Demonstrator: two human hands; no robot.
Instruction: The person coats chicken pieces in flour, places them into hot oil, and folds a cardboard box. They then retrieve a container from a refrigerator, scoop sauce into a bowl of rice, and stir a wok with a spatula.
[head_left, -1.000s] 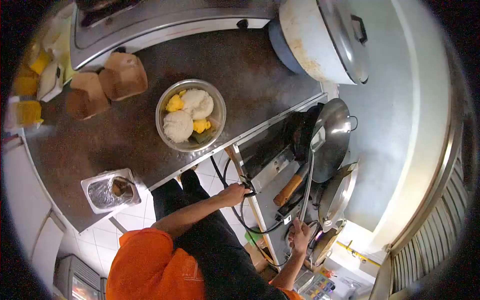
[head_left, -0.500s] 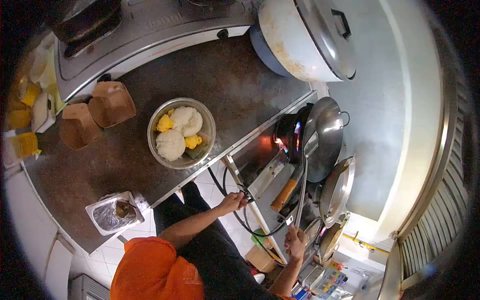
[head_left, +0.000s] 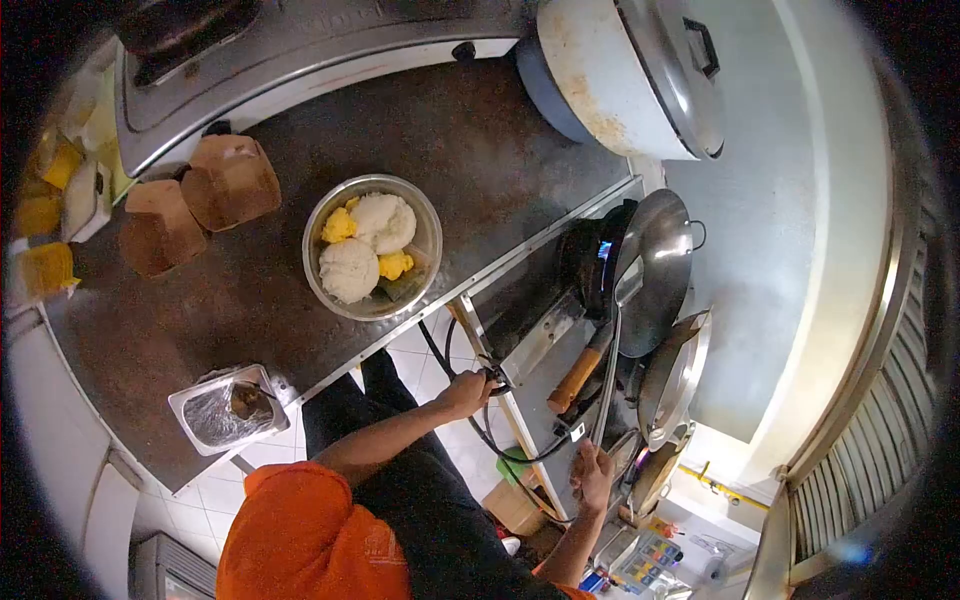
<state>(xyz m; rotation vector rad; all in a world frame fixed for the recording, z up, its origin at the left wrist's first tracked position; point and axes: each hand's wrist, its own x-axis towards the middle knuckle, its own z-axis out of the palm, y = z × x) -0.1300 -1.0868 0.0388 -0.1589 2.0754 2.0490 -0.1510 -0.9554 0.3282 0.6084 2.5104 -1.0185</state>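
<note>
My left hand (head_left: pixel 467 394) is closed on a black knob at the front edge of the low stove (head_left: pixel 545 345). In my right hand (head_left: pixel 592 476) is the long metal handle of a spatula (head_left: pixel 628 283), whose head rests inside the dark wok (head_left: pixel 660 245). The wok has a wooden handle (head_left: pixel 578 382) and sits tilted over a burner (head_left: pixel 583 255) with a small blue flame beside it. Black hoses (head_left: pixel 480 425) hang below the knob.
On the counter (head_left: pixel 480 150) stand a steel bowl (head_left: pixel 432 235) of rice and yellow food, two cardboard boxes (head_left: pixel 232 190), and a plastic-wrapped tray (head_left: pixel 215 420). A large lidded pot (head_left: pixel 590 80) stands at the top. Another pan (head_left: pixel 680 375) is beside the wok.
The flame at the burner has shrunk from large orange and blue tongues to a small blue one. The view has shifted slightly. Both hands keep their holds.
</note>
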